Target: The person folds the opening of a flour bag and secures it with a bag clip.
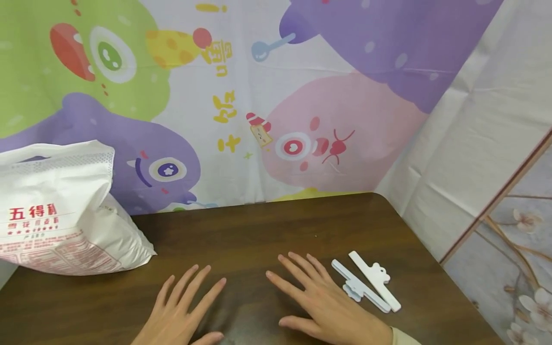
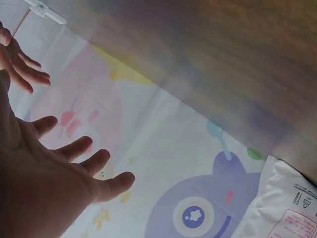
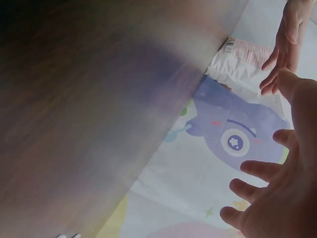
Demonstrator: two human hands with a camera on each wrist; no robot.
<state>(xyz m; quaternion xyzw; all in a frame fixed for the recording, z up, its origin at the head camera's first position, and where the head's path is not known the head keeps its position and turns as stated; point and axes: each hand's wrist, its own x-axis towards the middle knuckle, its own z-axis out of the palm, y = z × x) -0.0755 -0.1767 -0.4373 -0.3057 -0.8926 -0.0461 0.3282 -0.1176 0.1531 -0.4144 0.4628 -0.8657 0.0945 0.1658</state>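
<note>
Both hands are spread over the front of a dark brown wooden table (image 1: 258, 239), holding nothing. My left hand (image 1: 178, 306) has its fingers apart and pointing away, with a white flour bag (image 1: 56, 211) to its left. That bag has red printing and a handle cut-out, and it leans at the table's left side. My right hand (image 1: 321, 302) has its fingers spread too, angled inward. Just right of it lie two sealing clips side by side, a pale blue-grey one (image 1: 366, 290) and a white one (image 1: 377, 280), each with a flower-shaped grip.
A cloth (image 1: 233, 182) printed with cartoon monsters hangs behind the table's back edge. At the right, a white cloth (image 1: 457, 143) and a blossom-patterned panel (image 1: 517, 249) stand beyond the table's side. A tiny pale speck (image 1: 316, 235) lies near the table's middle.
</note>
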